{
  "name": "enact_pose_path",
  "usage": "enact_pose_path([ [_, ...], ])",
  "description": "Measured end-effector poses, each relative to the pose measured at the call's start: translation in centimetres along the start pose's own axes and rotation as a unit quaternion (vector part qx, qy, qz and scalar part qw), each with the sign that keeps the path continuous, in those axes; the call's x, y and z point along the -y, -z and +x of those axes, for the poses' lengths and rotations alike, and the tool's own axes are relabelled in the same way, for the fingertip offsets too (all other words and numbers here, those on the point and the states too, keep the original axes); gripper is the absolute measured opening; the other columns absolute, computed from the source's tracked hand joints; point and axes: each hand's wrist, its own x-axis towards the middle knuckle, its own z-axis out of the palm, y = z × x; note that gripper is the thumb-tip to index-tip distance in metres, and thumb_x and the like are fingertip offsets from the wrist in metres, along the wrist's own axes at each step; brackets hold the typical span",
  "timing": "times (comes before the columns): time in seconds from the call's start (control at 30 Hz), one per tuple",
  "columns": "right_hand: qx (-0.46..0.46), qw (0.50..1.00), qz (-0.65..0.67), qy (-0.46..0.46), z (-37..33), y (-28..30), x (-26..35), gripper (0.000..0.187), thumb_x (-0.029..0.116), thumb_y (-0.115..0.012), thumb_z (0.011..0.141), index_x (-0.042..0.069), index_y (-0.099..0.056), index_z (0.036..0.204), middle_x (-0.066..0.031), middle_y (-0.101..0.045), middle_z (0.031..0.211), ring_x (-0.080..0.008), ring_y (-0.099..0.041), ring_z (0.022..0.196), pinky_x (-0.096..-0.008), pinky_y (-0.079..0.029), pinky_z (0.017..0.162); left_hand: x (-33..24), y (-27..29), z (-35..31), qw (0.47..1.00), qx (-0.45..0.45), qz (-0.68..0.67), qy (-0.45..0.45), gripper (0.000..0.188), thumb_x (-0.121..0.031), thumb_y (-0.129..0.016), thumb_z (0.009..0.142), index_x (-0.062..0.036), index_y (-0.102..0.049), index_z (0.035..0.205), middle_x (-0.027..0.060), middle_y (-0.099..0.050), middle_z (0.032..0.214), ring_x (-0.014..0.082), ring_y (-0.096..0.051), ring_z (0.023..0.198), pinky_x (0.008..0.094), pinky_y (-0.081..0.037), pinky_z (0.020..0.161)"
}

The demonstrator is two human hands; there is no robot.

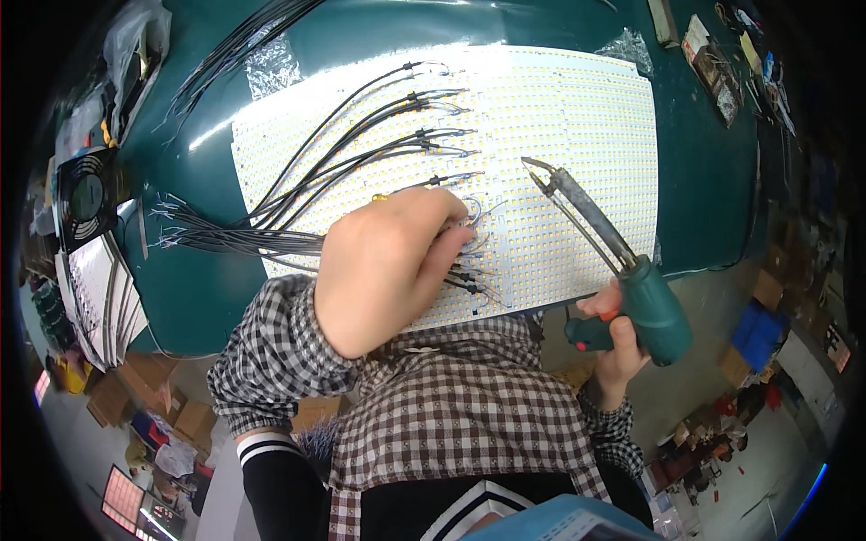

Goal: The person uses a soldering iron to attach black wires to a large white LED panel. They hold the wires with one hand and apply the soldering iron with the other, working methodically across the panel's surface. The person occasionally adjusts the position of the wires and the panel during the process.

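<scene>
A white LED board panel (577, 117) dotted with rows of small yellowish LEDs lies on the green table. Black cables (316, 171) run leftward from a column of joints near its middle. My left hand (392, 261) is over that column, thumb and forefinger pinched at a thin wire end (475, 212); the fingers partly hide the grip. My right hand (618, 338) is wrapped round the handle of a green soldering gun (658, 307) at the board's near right edge. Its tip (532, 164) points up and left, above the board and apart from the wires.
More black cables (225, 63) lie at the far left of the green table (704, 198). A black fan (87, 194) and a stack of white boards (104, 302) are at the left edge. Tools and scraps (717, 72) sit at the far right. Clear tape (273, 68) lies by the board.
</scene>
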Motion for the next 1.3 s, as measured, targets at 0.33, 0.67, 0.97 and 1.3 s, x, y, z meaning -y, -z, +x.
enact_pose_path([
  [0.33, 0.015, 1.000, 0.016, 0.014, -0.2, 0.7, -0.5, 0.046, 0.027, -0.061, 0.092, -0.013, -0.054, 0.116, -0.0151, -0.059, 0.086, -0.0231, -0.061, 0.075, -0.0401, -0.057, 0.071, 0.6, 0.4, 1.1, 0.987, 0.083, -0.097, 0.093, 0.012, -0.006, -0.070, 0.086, -0.0013, -0.067, 0.097, 0.0112, -0.069, 0.080, 0.0203, -0.068, 0.071, 0.0311, -0.052, 0.065],
  [0.67, -0.012, 0.999, 0.032, 0.014, -0.2, 0.5, -0.5, 0.048, 0.026, -0.061, 0.092, -0.013, -0.053, 0.118, -0.0153, -0.059, 0.086, -0.0230, -0.062, 0.075, -0.0388, -0.057, 0.069, 0.0, 0.1, 0.9, 0.996, -0.071, 0.051, -0.024, 0.012, -0.007, -0.069, 0.083, -0.0046, -0.064, 0.094, 0.0111, -0.060, 0.081, 0.0305, -0.063, 0.072, 0.0392, -0.050, 0.063],
  [0.97, -0.020, 0.999, 0.037, 0.012, -0.1, 0.2, -0.3, 0.049, 0.028, -0.062, 0.091, -0.011, -0.053, 0.120, -0.0158, -0.058, 0.090, -0.0238, -0.061, 0.071, -0.0365, -0.055, 0.064, 1.5, -2.1, 2.2, 0.988, -0.100, -0.114, 0.031, 0.008, -0.004, -0.068, 0.081, -0.0030, -0.063, 0.088, 0.0108, -0.061, 0.082, 0.0244, -0.063, 0.072, 0.0334, -0.051, 0.063],
  [1.3, 0.004, 0.999, 0.050, -0.011, -0.2, 0.4, -0.3, 0.049, 0.026, -0.063, 0.091, -0.011, -0.052, 0.120, -0.0169, -0.058, 0.092, -0.0253, -0.062, 0.076, -0.0376, -0.056, 0.067, 1.6, -2.7, 2.1, 0.994, -0.107, -0.029, -0.002, 0.010, 0.000, -0.070, 0.079, -0.0022, -0.063, 0.087, 0.0050, -0.063, 0.080, 0.0131, -0.061, 0.069, 0.0247, -0.048, 0.058],
])
